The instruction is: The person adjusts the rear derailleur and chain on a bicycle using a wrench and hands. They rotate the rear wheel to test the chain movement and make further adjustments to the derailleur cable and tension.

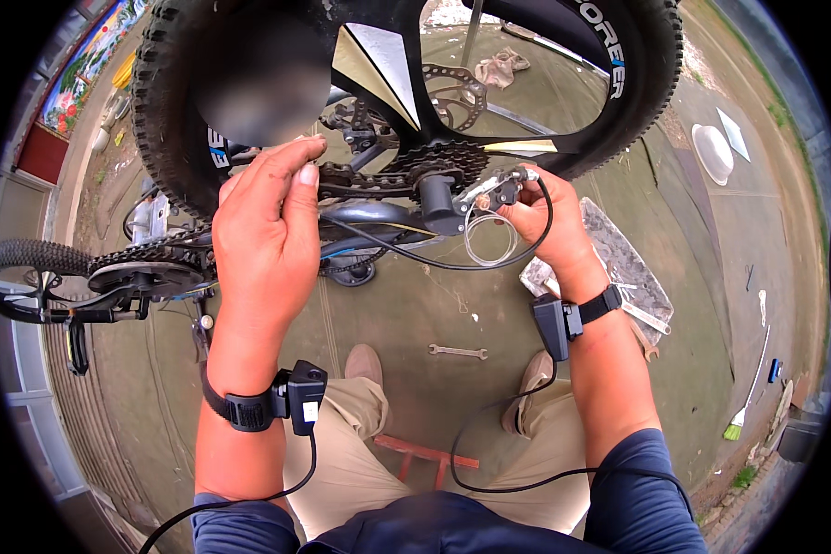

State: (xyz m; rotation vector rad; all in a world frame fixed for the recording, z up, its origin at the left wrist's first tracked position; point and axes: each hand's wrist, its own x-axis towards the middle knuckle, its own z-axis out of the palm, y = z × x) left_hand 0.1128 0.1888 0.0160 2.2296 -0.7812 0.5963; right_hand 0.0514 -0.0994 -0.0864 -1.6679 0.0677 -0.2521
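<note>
A bicycle's rear wheel (pixel 656 92) stands in front of me, with a cassette (pixel 457 162) at its hub. My right hand (pixel 559 226) has its fingers closed round a rear derailleur (pixel 502 192) just right of the cassette. A black cable housing (pixel 434 266) loops down from the derailleur, and a thin coiled inner cable (pixel 490 242) hangs below it. Left of the cassette, my left hand (pixel 266 222) is raised beside the chain (pixel 369 187), fingers stretched out and thumb apart from them. It covers part of the chain and frame.
An open-end wrench (pixel 458 352) lies on the green ground sheet between my feet. A grey tray (pixel 623 258) with tools is beyond my right wrist. Below me is a red metal stool frame (pixel 425 452). At far right are a white bowl (pixel 712 155) and a brush (pixel 735 427).
</note>
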